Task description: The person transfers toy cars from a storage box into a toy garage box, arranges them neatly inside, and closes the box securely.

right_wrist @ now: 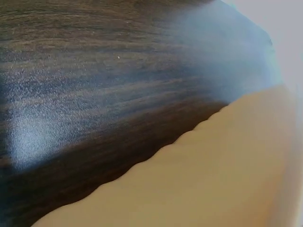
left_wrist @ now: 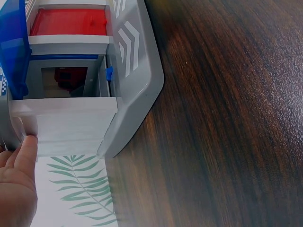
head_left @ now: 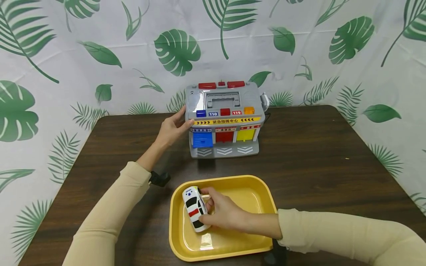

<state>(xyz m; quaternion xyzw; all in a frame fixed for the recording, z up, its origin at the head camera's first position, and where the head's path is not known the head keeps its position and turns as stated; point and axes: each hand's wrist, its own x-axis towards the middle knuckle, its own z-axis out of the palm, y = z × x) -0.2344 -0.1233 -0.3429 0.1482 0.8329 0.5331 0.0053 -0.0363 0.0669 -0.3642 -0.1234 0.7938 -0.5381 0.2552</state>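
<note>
A toy emergency station (head_left: 226, 111) with a grey roof and coloured garage doors stands at the back of the table. My left hand (head_left: 171, 129) grips the left end of its roof, thumb on the front edge; in the left wrist view the fingers (left_wrist: 26, 156) lie against the side wall under the roof. The blue door (left_wrist: 13, 49) is swung up from its bay, while the red door (left_wrist: 71, 22) and yellow door (head_left: 245, 135) are down. My right hand (head_left: 224, 210) holds a white toy police car (head_left: 194, 208) by its sides over the yellow tray (head_left: 223, 255).
The tray lies on the dark wooden table (head_left: 316, 162), in front of the station. A leaf-patterned cloth (head_left: 133, 55) hangs right behind the table. The right wrist view shows mostly tabletop and a blurred pale sleeve (right_wrist: 199, 175).
</note>
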